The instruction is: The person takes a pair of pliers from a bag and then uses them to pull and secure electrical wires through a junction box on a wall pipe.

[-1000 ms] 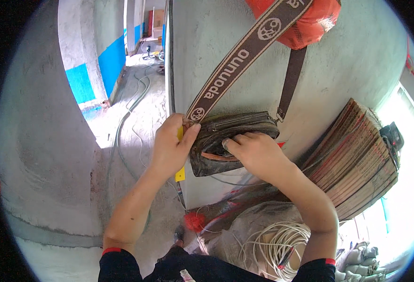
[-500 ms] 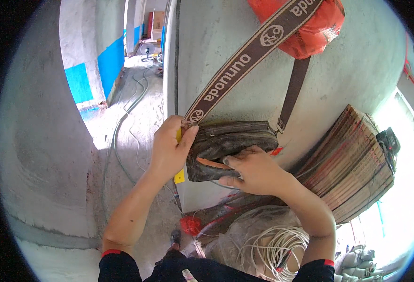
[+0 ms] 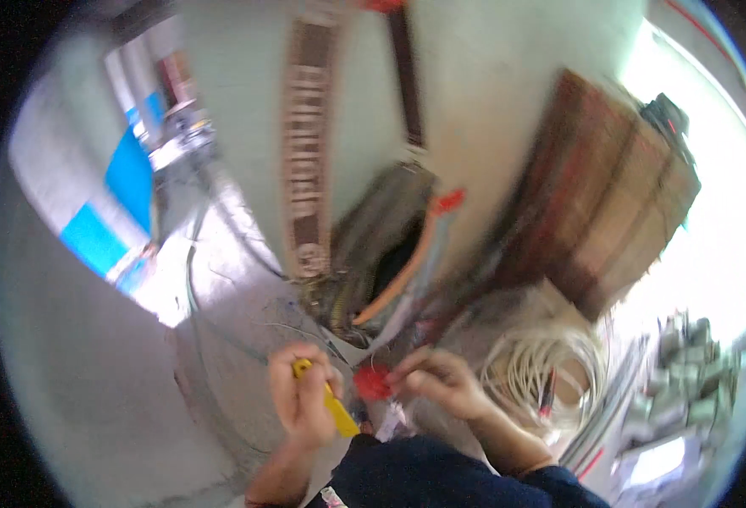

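Observation:
My left hand (image 3: 303, 398), low in front of me, is closed around a flat yellow tool (image 3: 337, 408) whose kind I cannot make out. To its right, my right hand (image 3: 441, 383) has its fingers drawn together; blur hides what they hold, if anything. Just past those fingertips shows a red bundle (image 3: 373, 383), which looks to be on the floor below. Farther off, a dark worn bag (image 3: 364, 241) hangs against the wall by its wide brown strap (image 3: 307, 152). Its zipped mouth gapes, showing an orange edge (image 3: 398, 284). Neither hand touches the bag.
A pale coiled cable (image 3: 547, 364) lies on the floor at right. Behind it leans a stack of brown boards (image 3: 593, 186) with a black device (image 3: 668, 123) on it. Grey blocks (image 3: 686, 381) are piled far right. Hoses (image 3: 193, 279) run along the floor at left.
Both hands have left the bag and come down toward my body. The yellow tool, earlier partly behind the bag, is now clear of it in my left hand. The view has turned.

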Available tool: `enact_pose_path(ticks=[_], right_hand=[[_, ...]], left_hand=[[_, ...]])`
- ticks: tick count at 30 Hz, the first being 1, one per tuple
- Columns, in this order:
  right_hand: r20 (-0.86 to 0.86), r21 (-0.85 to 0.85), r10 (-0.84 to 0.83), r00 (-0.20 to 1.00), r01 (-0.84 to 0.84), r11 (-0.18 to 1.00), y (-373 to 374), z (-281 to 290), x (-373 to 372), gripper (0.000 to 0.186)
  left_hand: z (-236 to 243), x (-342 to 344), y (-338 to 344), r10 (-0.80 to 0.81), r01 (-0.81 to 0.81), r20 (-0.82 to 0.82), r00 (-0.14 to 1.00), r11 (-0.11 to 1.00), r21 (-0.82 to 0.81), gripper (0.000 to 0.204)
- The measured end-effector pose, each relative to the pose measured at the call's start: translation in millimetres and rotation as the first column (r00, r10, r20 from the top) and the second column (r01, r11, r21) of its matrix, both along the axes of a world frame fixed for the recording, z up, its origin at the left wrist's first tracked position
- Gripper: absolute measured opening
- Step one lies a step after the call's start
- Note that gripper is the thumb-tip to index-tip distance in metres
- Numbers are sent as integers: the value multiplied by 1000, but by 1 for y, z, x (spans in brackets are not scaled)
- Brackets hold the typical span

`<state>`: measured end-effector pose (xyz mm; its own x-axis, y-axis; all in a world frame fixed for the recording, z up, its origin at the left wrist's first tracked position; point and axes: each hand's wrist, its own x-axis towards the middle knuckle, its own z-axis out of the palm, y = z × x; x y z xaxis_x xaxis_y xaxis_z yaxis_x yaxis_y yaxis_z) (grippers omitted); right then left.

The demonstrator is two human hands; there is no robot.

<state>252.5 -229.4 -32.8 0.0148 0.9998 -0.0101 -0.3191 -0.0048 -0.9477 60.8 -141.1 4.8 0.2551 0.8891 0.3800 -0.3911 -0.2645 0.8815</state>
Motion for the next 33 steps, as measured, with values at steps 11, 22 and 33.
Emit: enact_pose_path(ticks=[11, 22, 33], right_hand=[[-131, -284, -193, 972, 150, 947, -139, -76, -16, 39], [-4, -393, -600, 800, 550, 737, -228, -83, -23, 25], [216, -493, -367, 905, 425, 759, -239, -55, 20, 38]], left_hand=[[-98, 80, -66, -695, 649, -197, 692, 718, -251, 20], [-115, 131, -124, -890, 770, -452, 63, 331, -546, 17], [-88, 154, -80, -820, 620, -398, 413, 573, -537, 14]])
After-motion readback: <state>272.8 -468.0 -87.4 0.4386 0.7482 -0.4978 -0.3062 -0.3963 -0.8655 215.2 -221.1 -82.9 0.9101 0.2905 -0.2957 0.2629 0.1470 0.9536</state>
